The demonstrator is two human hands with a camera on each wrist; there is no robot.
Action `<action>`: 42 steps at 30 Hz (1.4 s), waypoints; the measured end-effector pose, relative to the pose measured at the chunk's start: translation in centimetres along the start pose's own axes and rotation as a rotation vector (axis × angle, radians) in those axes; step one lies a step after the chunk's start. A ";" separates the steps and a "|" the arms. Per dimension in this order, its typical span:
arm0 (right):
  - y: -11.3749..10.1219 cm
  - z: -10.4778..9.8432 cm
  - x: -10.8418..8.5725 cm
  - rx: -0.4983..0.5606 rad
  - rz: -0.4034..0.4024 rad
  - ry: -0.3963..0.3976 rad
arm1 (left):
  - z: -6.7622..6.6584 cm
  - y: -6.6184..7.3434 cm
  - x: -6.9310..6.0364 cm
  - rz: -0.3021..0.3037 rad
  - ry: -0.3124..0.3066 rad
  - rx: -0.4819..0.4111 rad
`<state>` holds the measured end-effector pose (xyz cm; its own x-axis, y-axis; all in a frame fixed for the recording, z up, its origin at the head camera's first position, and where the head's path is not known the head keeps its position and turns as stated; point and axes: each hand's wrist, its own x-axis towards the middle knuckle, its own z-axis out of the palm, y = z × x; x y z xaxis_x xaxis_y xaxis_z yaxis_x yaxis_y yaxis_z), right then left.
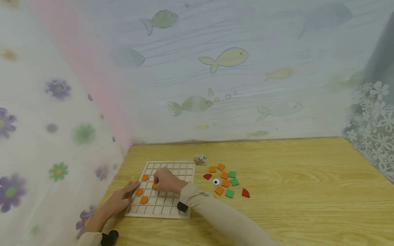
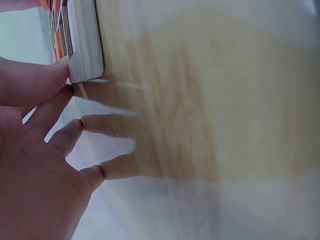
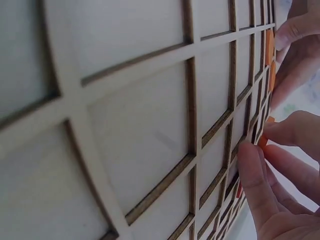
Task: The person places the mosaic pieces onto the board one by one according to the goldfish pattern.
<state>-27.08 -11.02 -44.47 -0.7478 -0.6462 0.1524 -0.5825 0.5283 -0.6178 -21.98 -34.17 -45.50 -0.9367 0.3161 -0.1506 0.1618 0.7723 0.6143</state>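
Observation:
A pale wooden grid board lies on the table at the left. My right hand is over its middle-left cells, pinching an orange tile between thumb and fingers; the right wrist view shows this orange tile at the board surface. Three rounded orange pieces sit in cells near the left side. My left hand is beside the board's left edge. In the left wrist view its thumb touches the board's edge, with the other fingers extended and their tips on the tabletop.
Right of the board lie several loose orange tiles, green tiles, red quarter-round pieces and a round eye piece. A small patterned card touches the board's far right corner. Fish-printed curtain borders the table's back.

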 end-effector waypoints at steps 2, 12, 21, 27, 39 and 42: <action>0.1 0.1 0.0 -0.003 0.007 0.009 | 0.1 0.1 -0.1 0.005 0.000 0.005; 1.3 0.7 0.1 -0.041 -0.038 0.075 | -0.1 0.5 -0.1 0.030 0.021 0.018; 0.7 0.5 -0.4 -0.050 0.004 0.046 | 0.2 0.4 -0.1 0.021 0.009 0.008; 0.6 -0.3 -1.5 -0.025 -0.036 0.028 | 0.2 0.3 0.0 0.016 0.013 0.021; 1.5 -2.5 -4.3 0.159 -0.024 -0.051 | 0.1 0.1 0.0 0.031 0.015 0.007; 1.8 -3.0 -4.9 0.199 -0.005 -0.056 | 0.1 0.2 -0.1 0.029 0.021 0.017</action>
<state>-25.44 -5.21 -44.01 -0.7227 -0.6812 0.1167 -0.5077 0.4087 -0.7584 -21.79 -33.98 -45.44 -0.9376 0.3276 -0.1166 0.1945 0.7721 0.6050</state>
